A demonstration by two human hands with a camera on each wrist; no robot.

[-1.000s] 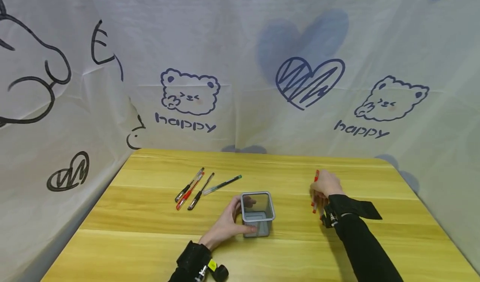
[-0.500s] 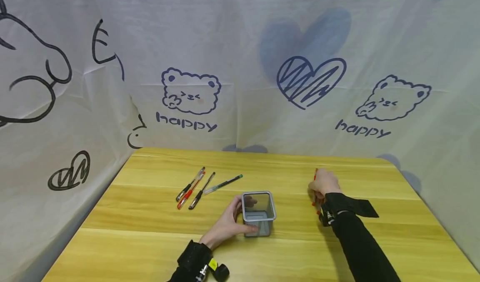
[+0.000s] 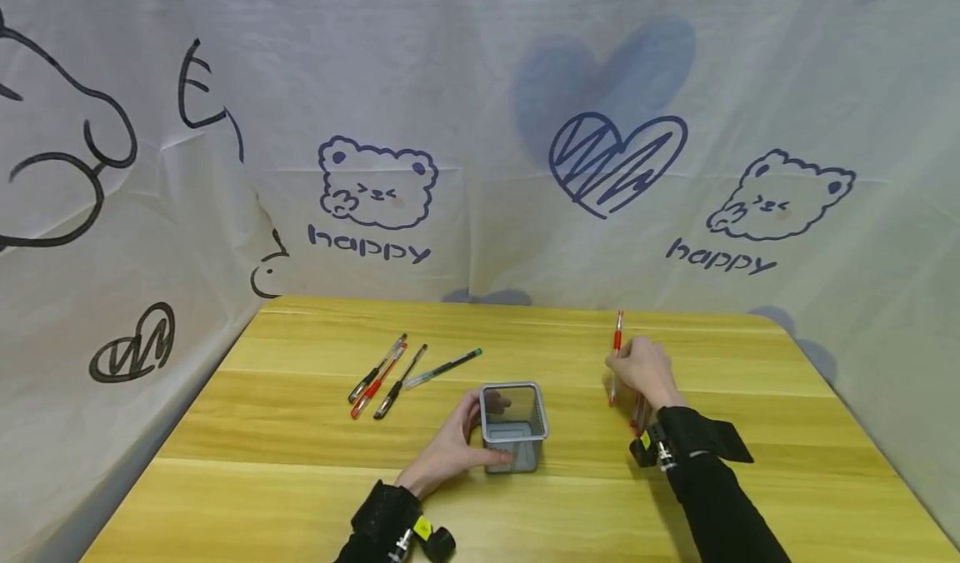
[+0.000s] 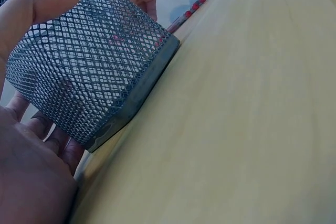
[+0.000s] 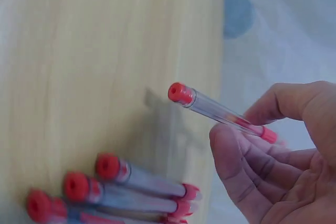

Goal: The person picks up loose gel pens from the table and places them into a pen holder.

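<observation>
**Red, black and green on yellow grain**

The table (image 3: 300,505) is yellow with streaky wood grain. The cup (image 3: 527,456) is grey, its wall a fine diamond mesh. The held pen (image 5: 212,109) is clear with red ends, as are three pens (image 5: 142,183) nearby. Farther left are two black-and-clear pens (image 3: 391,397), a red-and-clear pen (image 3: 367,396) and a black pen with a green tip (image 3: 450,366). The whitish cloth (image 3: 480,72) bears dark-blue bears (image 3: 378,181).

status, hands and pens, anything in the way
Left hand grips square grey mesh holder. Right hand pinches clear red-ended plastic pen, raised. Three similar pens lie nearby, not between pen and holder.
</observation>
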